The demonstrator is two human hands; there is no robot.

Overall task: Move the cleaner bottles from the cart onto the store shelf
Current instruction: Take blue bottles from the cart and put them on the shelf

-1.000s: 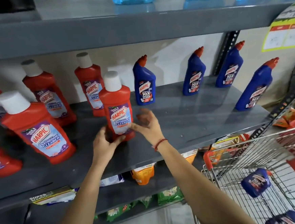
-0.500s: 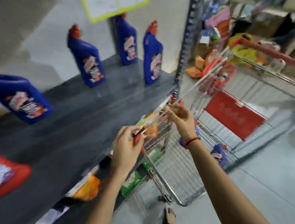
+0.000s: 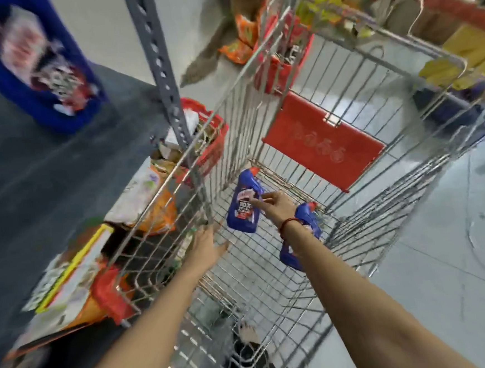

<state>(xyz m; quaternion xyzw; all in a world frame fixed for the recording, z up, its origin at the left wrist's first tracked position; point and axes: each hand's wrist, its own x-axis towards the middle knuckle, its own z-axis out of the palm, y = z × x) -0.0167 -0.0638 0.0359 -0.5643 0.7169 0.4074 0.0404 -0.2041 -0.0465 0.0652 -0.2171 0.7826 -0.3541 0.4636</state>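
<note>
Two blue cleaner bottles lie on the floor of the wire cart (image 3: 351, 67). Over the nearer-left bottle (image 3: 242, 210), my right hand (image 3: 275, 206) reaches with spread fingers, the fingertips touching its label. The second blue bottle (image 3: 308, 222) lies partly hidden under my right wrist. My left hand (image 3: 207, 249) is open inside the cart beside its left wall, holding nothing. On the grey shelf (image 3: 32, 183) at upper left stands a blurred blue bottle (image 3: 31, 64).
A grey perforated shelf post (image 3: 159, 65) stands between shelf and cart. The cart's red flap (image 3: 322, 145) hangs at its far end. Snack packets (image 3: 69, 284) fill the lower shelf at left. Grey floor lies to the right.
The view has swung from the shelf down into the cart. Both hands left the red bottle on the shelf, crossed the cart rim and dropped inside; my right hand now touches a blue bottle.
</note>
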